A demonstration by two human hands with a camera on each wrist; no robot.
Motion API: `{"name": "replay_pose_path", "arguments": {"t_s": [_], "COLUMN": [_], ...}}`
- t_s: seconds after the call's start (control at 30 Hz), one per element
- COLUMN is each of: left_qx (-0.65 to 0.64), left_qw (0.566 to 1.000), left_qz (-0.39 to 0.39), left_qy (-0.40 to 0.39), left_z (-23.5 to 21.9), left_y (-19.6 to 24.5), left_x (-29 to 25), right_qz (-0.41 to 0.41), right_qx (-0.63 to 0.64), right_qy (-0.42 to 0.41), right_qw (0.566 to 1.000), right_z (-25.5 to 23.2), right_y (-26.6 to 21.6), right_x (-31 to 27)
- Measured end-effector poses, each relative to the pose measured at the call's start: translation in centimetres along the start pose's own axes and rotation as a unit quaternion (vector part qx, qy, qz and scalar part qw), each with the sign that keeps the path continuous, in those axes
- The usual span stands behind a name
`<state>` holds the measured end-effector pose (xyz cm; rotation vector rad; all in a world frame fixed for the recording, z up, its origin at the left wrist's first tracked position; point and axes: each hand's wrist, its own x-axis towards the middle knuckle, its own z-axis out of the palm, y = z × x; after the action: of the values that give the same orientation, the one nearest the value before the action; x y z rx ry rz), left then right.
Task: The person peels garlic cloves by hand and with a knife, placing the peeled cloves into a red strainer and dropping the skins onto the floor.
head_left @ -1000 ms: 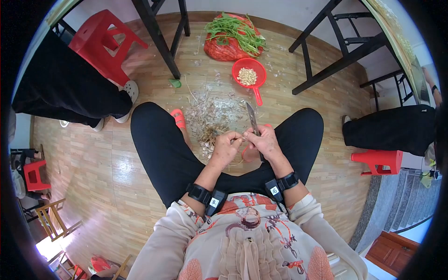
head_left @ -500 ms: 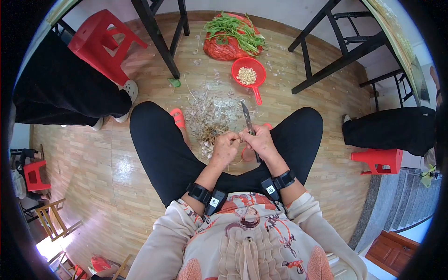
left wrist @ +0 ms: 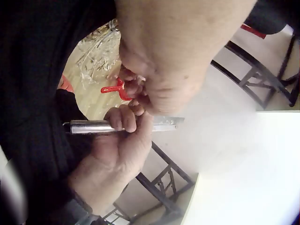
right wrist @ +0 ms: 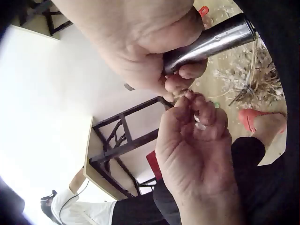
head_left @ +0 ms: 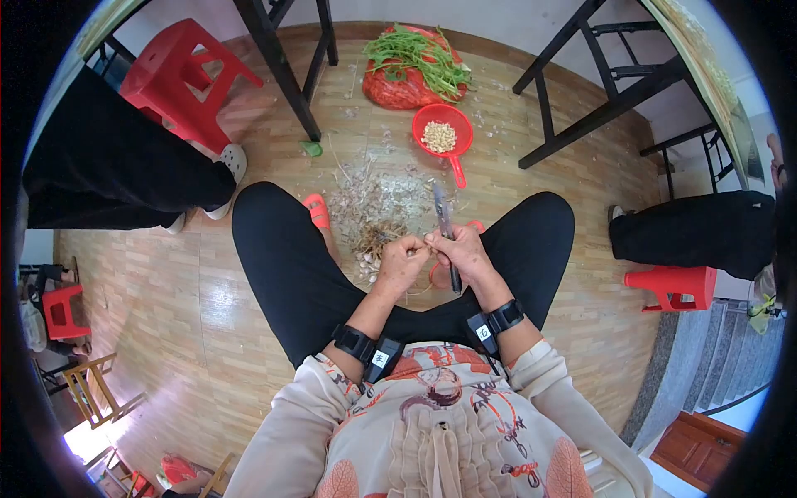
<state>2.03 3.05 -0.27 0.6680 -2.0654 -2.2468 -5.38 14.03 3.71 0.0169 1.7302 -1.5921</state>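
Observation:
My right hand [head_left: 465,254] grips a knife [head_left: 443,214] by its metal handle, with the blade pointing forward, away from my body. Close against its fingertips, my left hand [head_left: 402,264] pinches a small pale garlic clove [right wrist: 200,124], mostly covered by the fingers. The two hands meet between my knees. Below them on the floor lies a heap of dry garlic stalks [head_left: 380,236], with whole garlic bulbs [head_left: 368,266] at its near side and papery skins [head_left: 365,187] scattered beyond. A red strainer [head_left: 458,172] farther forward holds peeled cloves [head_left: 439,136].
Behind the strainer, a red mesh bag [head_left: 390,90] has green leafy stems [head_left: 419,54] on top. Black table legs [head_left: 286,70] stand at both sides ahead. A red stool [head_left: 178,62] and a standing person's dark trousers [head_left: 116,158] are at left; another person stands at right.
My right hand has moved slightly left, and the knife has swung and rolled, so its blade shows broader and brighter now. The left hand stays almost in place, pinching.

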Motion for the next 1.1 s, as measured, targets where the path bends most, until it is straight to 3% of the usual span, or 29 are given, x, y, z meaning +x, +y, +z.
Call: {"name": "replay_pose_path", "arguments": {"t_s": [0.07, 0.13, 0.17, 0.23, 0.37, 0.4, 0.47, 0.6, 0.67, 0.8, 0.87, 1.0, 1.1], "left_qx": [0.011, 0.022, 0.031, 0.04, 0.0, -0.036, -0.078, -0.169, -0.179, -0.224, -0.233, -0.257, -0.287], "left_qw": [1.0, 1.0, 0.999, 0.998, 0.998, 0.996, 0.992, 0.979, 0.977, 0.969, 0.968, 0.96, 0.952], "left_qz": [0.002, 0.003, 0.015, 0.027, -0.026, -0.055, -0.065, -0.078, -0.082, -0.088, -0.089, -0.107, -0.105], "left_qy": [-0.002, -0.002, 0.017, 0.035, 0.065, 0.067, 0.075, 0.085, 0.081, 0.056, 0.042, 0.011, 0.02], "left_z": [-0.1, 0.0, 0.0, 0.0, -0.1, -0.2, -0.2, -0.2, -0.2, -0.5, -0.6, -0.9, -0.8], "left_y": [-0.1, -0.2, -0.3, 0.2, 0.6, 0.5, 0.3, 1.0, 1.2, 1.7, 2.1, 2.0, 1.7], "left_x": [0.0, 0.1, 0.1, 0.0, 0.0, 0.1, 0.2, 0.1, 0.0, 0.0, -0.1, 0.0, 0.1], "right_qz": [0.009, -0.185, -0.185, -0.372, -0.409, -0.41, -0.352, -0.344, -0.191, -0.112, -0.068, -0.057, -0.077], "right_qx": [0.003, -0.152, -0.151, -0.307, -0.343, -0.343, -0.281, -0.268, -0.075, -0.022, 0.1, 0.123, 0.028], "right_qy": [-0.007, 0.008, 0.009, 0.068, 0.081, 0.08, 0.051, 0.043, 0.017, -0.007, -0.028, -0.035, 0.003], "right_qw": [1.0, 0.971, 0.971, 0.874, 0.842, 0.842, 0.891, 0.899, 0.979, 0.993, 0.992, 0.99, 0.997], "right_z": [-0.1, 0.1, 0.1, 0.8, 1.0, 1.0, 1.0, 1.0, 1.0, 0.6, 0.4, 0.3, 0.3], "right_y": [0.2, 1.1, 1.4, 0.9, 0.6, 0.8, 1.2, 1.1, 1.3, 0.6, 1.1, 0.8, 0.9], "right_x": [0.1, 0.5, 0.5, 0.0, -0.6, -0.5, -0.2, -0.1, 0.0, -0.3, 0.0, -0.3, -0.2]}}
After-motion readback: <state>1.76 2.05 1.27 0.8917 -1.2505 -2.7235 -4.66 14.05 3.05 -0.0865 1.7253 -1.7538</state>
